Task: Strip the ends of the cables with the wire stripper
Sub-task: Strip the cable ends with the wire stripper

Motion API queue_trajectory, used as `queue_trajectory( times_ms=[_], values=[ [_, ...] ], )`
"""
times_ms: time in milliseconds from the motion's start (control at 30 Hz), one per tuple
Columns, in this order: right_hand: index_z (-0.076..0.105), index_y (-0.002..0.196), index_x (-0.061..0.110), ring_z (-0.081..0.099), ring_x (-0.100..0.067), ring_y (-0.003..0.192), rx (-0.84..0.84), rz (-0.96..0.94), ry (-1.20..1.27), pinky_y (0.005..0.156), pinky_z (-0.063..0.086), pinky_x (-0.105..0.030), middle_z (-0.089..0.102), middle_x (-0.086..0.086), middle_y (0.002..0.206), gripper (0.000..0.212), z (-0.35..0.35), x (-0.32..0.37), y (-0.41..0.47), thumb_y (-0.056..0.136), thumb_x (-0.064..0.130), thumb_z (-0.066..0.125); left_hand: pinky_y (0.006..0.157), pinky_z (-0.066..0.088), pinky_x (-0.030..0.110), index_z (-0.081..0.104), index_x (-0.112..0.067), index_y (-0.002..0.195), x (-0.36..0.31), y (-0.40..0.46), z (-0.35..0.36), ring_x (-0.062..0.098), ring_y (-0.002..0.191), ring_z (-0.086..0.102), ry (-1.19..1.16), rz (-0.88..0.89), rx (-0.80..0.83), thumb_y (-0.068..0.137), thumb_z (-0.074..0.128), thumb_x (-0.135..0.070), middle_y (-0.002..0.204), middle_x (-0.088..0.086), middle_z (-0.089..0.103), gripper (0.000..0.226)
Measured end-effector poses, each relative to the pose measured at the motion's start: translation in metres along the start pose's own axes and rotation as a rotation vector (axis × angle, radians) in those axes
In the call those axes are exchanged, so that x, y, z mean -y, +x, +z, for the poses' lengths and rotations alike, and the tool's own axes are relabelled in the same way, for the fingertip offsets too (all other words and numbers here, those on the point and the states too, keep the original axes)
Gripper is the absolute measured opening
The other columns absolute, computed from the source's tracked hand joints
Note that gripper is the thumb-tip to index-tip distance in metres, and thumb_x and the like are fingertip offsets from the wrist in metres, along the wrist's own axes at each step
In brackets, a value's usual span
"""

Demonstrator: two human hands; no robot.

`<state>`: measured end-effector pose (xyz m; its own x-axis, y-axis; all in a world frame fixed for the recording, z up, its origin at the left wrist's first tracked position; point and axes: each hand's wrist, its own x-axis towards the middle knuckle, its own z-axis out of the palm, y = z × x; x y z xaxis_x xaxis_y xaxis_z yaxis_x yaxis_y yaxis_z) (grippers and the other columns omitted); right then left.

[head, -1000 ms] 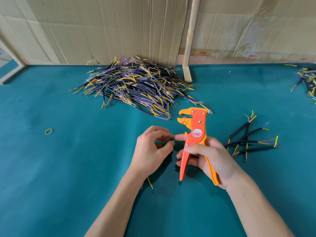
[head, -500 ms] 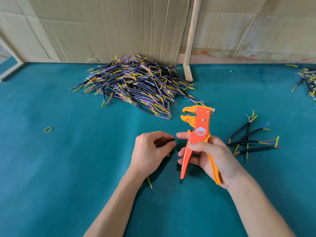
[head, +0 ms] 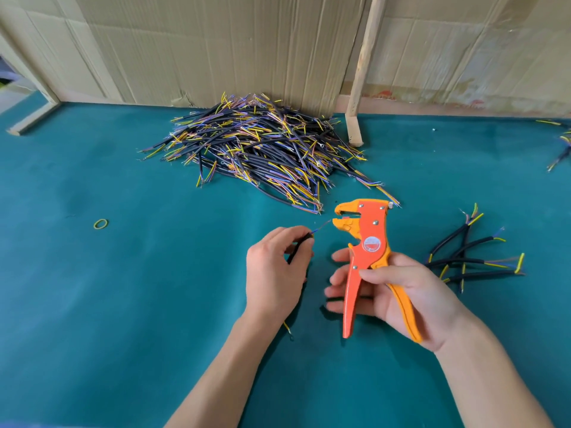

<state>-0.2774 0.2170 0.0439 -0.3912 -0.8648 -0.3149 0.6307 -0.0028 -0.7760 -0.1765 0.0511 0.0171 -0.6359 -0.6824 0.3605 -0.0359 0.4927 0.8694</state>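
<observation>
The left hand [head: 275, 270] pinches a black cable [head: 298, 247] between thumb and fingers. The cable's thin inner wires point up and right, their tips just at the open mouth of the wire stripper [head: 366, 251]; its far end pokes out under the wrist. The right hand [head: 398, 291] grasps the orange stripper upright by its handles, thumb across the front, head towards the table's far edge. Both hands hover over the middle of the green table [head: 123, 304]. A big pile of cables [head: 262, 149] lies near the far edge, against the cardboard wall [head: 216, 41]. A small bundle of cables [head: 472, 257] lies just right of the right hand. A rubber band [head: 100, 223] sits well to the left.
</observation>
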Motion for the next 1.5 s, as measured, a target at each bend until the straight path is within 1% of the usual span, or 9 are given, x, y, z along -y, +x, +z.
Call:
queue_trajectory(
  times_ms=[100, 267, 433, 633, 800, 900, 1000, 1100, 1500],
  values=[
    [0.067, 0.119, -0.008, 0.067, -0.053, 0.094, 0.017, 0.071, -0.049, 0.082, 0.057, -0.06, 0.065, -0.035, 0.099, 0.039, 0.0048, -0.0022, -0.0003, 0.082, 0.006, 0.066, 0.071, 0.052, 0.026, 0.074, -0.014, 0.091, -0.0004, 0.0005, -0.0009, 0.011, 0.076, 0.067, 0.111, 0.096, -0.071, 0.088, 0.068, -0.017, 0.081, -0.008, 0.068, 0.007],
    [0.066, 0.116, -0.007, 0.065, -0.043, 0.079, 0.003, 0.075, -0.084, 0.074, 0.058, -0.052, 0.061, -0.031, 0.092, 0.037, 0.0074, -0.0005, 0.0, 0.086, 0.014, 0.067, 0.073, 0.043, 0.01, 0.075, -0.014, 0.09, -0.0006, 0.002, -0.003, 0.006, 0.076, 0.063, 0.074, 0.071, -0.09, 0.087, 0.072, -0.013, 0.08, -0.008, 0.069, 0.005],
    [0.068, 0.113, -0.006, 0.065, -0.04, 0.075, -0.075, -0.052, -0.049, 0.071, 0.059, -0.049, 0.064, -0.031, 0.096, 0.036, 0.0098, -0.0044, 0.0053, 0.079, 0.008, 0.066, 0.071, 0.043, 0.009, 0.075, -0.016, 0.088, -0.0002, 0.003, -0.0032, 0.007, 0.076, 0.065, 0.032, 0.033, -0.03, 0.086, 0.075, -0.009, 0.081, -0.008, 0.07, 0.007],
    [0.073, 0.108, 0.0, 0.07, -0.034, 0.089, -0.128, -0.304, 0.001, 0.074, 0.06, -0.045, 0.066, -0.024, 0.132, 0.032, 0.0064, -0.0007, 0.0074, 0.077, 0.005, 0.063, 0.071, 0.046, 0.01, 0.076, -0.016, 0.087, -0.0012, 0.0018, 0.0001, 0.006, 0.077, 0.065, 0.033, 0.081, 0.091, 0.084, 0.074, -0.01, 0.08, -0.01, 0.071, 0.008],
    [0.073, 0.111, -0.003, 0.068, -0.033, 0.092, -0.124, -0.293, -0.029, 0.072, 0.06, -0.044, 0.067, -0.023, 0.13, 0.035, 0.008, -0.0032, 0.0088, 0.078, 0.003, 0.062, 0.07, 0.051, 0.022, 0.075, -0.017, 0.09, -0.0002, 0.0007, 0.0002, 0.008, 0.074, 0.066, 0.023, 0.086, 0.12, 0.083, 0.071, -0.013, 0.08, -0.011, 0.071, 0.009],
    [0.072, 0.111, -0.003, 0.069, -0.033, 0.09, -0.125, -0.278, -0.024, 0.073, 0.06, -0.045, 0.066, -0.024, 0.129, 0.034, 0.0066, -0.0022, 0.0075, 0.079, 0.005, 0.064, 0.068, 0.047, 0.016, 0.072, -0.022, 0.106, -0.0019, -0.0002, 0.0006, 0.01, 0.068, 0.062, -0.015, 0.07, 0.131, 0.084, 0.071, -0.008, 0.073, -0.009, 0.066, 0.026],
    [0.073, 0.107, 0.0, 0.069, -0.034, 0.089, -0.121, -0.259, -0.022, 0.073, 0.059, -0.046, 0.066, -0.025, 0.127, 0.03, 0.0078, -0.0037, 0.0073, 0.079, 0.005, 0.065, 0.073, 0.051, 0.022, 0.071, -0.024, 0.119, -0.0037, 0.0001, -0.0007, 0.013, 0.075, 0.062, 0.016, 0.145, 0.169, 0.087, 0.067, 0.001, 0.081, -0.008, 0.067, 0.041],
    [0.075, 0.106, 0.0, 0.069, -0.034, 0.089, -0.132, -0.258, -0.029, 0.073, 0.059, -0.047, 0.067, -0.026, 0.124, 0.029, 0.0075, -0.0038, 0.0075, 0.079, 0.004, 0.065, 0.071, 0.05, 0.027, 0.074, -0.022, 0.118, -0.0038, 0.0004, -0.0001, 0.015, 0.076, 0.061, 0.066, 0.193, 0.196, 0.089, 0.066, 0.003, 0.086, 0.0, 0.065, 0.039],
    [0.076, 0.105, -0.002, 0.068, -0.035, 0.087, -0.161, -0.274, -0.036, 0.071, 0.06, -0.046, 0.067, -0.027, 0.118, 0.03, 0.006, -0.0043, 0.0082, 0.077, 0.005, 0.066, 0.069, 0.042, 0.009, 0.077, -0.018, 0.101, -0.0063, 0.0013, 0.0, 0.008, 0.074, 0.061, 0.111, 0.145, 0.164, 0.087, 0.071, -0.004, 0.08, -0.009, 0.067, 0.021]
  ],
)
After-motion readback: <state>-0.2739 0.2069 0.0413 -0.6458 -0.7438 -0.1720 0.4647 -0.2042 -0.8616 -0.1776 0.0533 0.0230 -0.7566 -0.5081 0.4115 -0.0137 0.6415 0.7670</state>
